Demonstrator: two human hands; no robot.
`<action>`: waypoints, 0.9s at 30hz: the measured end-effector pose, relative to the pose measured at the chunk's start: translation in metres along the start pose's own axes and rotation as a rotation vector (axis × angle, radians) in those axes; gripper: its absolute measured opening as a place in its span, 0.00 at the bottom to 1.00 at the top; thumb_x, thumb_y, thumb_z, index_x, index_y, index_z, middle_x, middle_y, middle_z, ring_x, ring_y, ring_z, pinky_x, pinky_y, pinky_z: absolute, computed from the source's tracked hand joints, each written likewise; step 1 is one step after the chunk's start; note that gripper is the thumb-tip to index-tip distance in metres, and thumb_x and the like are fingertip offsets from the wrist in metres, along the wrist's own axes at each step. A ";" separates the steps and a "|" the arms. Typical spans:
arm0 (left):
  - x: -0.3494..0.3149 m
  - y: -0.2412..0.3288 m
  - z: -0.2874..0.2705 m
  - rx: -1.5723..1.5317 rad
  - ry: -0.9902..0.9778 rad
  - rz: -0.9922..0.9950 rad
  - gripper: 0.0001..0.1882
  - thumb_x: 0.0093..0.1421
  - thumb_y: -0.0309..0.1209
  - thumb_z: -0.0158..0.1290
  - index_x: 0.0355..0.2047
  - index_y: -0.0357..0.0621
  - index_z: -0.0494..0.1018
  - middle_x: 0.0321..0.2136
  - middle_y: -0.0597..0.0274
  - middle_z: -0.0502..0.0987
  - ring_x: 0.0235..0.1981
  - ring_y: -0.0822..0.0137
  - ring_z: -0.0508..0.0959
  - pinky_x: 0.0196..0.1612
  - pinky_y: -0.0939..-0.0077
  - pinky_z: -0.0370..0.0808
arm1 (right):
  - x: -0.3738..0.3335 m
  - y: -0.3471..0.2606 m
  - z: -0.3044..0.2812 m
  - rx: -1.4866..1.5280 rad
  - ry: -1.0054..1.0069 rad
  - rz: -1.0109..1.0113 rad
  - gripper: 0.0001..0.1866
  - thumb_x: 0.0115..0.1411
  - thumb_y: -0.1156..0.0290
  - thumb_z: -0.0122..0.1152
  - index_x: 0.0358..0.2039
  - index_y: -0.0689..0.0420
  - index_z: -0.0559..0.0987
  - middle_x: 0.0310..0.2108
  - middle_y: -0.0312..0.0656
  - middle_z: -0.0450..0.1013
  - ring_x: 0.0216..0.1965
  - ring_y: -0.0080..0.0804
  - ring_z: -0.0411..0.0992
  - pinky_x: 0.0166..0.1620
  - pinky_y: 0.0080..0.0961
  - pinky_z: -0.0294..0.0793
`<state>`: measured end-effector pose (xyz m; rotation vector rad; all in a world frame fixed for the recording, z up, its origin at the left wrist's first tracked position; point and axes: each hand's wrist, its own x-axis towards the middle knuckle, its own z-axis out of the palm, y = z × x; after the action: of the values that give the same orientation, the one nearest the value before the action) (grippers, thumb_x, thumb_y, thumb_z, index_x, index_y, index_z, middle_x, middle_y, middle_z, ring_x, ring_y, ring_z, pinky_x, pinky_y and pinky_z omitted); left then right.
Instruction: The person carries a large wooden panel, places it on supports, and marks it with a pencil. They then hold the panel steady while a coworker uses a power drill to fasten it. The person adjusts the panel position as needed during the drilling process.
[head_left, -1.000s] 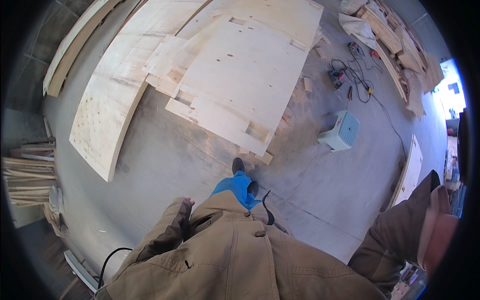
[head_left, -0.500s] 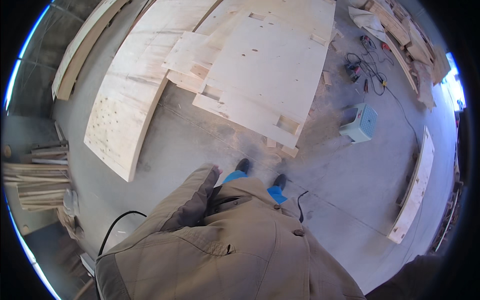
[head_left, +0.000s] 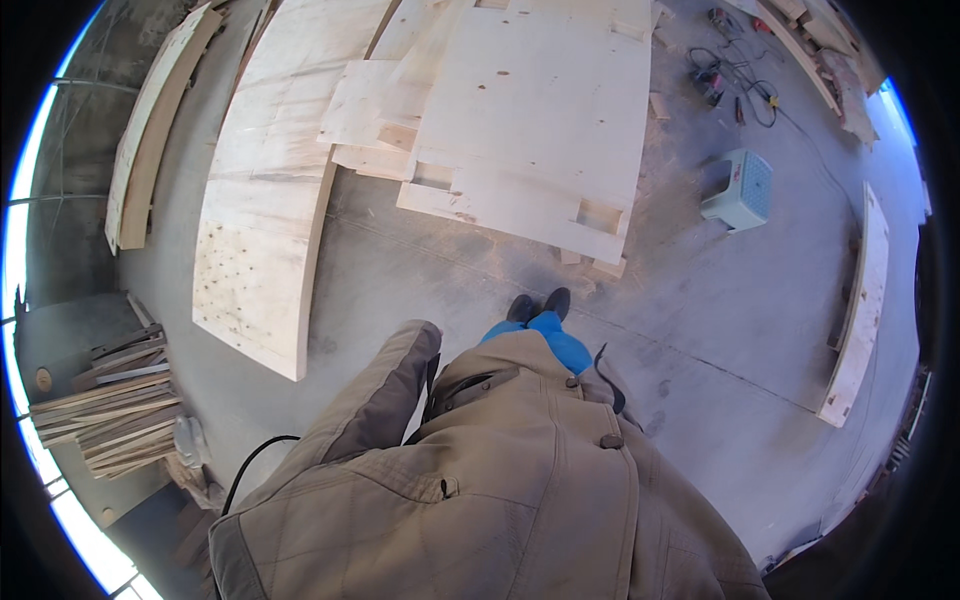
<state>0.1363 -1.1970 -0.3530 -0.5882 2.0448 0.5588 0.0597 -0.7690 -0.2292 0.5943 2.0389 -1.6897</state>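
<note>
My left arm in its tan canvas sleeve hangs beside me, the hand hidden, grip unknowable. Nearest, 1 long curved pale plywood panel lies flat on the grey concrete floor, long axis pointing away from me.

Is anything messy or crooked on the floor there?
Yes, a bit. The plywood sheets lie stacked crookedly, edges not lined up, with small offcuts and sawdust loose at the front edge. A black cable sprawls in loops near the stool. Neither hand shows; the left sleeve hangs down.
</note>
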 end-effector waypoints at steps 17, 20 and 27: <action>0.076 -0.016 -0.025 -0.543 0.083 -0.087 0.33 0.54 0.38 0.67 0.57 0.37 0.71 0.48 0.48 0.80 0.51 0.58 0.78 0.55 0.62 0.74 | 0.121 -0.191 -0.245 0.161 0.643 -0.834 0.10 0.70 0.67 0.49 0.41 0.56 0.77 0.39 0.39 0.74 0.38 0.28 0.71 0.44 0.26 0.72; 0.173 -0.028 -0.045 -0.356 0.171 -0.085 0.37 0.52 0.39 0.69 0.59 0.36 0.69 0.47 0.49 0.80 0.47 0.58 0.80 0.50 0.65 0.77 | 0.189 -0.130 -0.210 0.064 0.608 -0.610 0.09 0.70 0.67 0.49 0.40 0.57 0.77 0.38 0.39 0.74 0.38 0.28 0.71 0.44 0.26 0.72; 0.367 0.007 -0.127 -1.041 -0.030 -0.410 0.36 0.63 0.46 0.59 0.66 0.45 0.62 0.60 0.54 0.68 0.60 0.60 0.67 0.61 0.52 0.65 | 0.253 0.182 0.056 0.775 0.525 0.608 0.16 0.70 0.57 0.52 0.48 0.57 0.72 0.40 0.43 0.71 0.44 0.36 0.72 0.45 0.37 0.75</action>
<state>-0.1241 -1.3362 -0.6059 -1.5326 1.4109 1.3541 -0.0402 -0.7794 -0.5295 1.8485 1.1576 -1.9914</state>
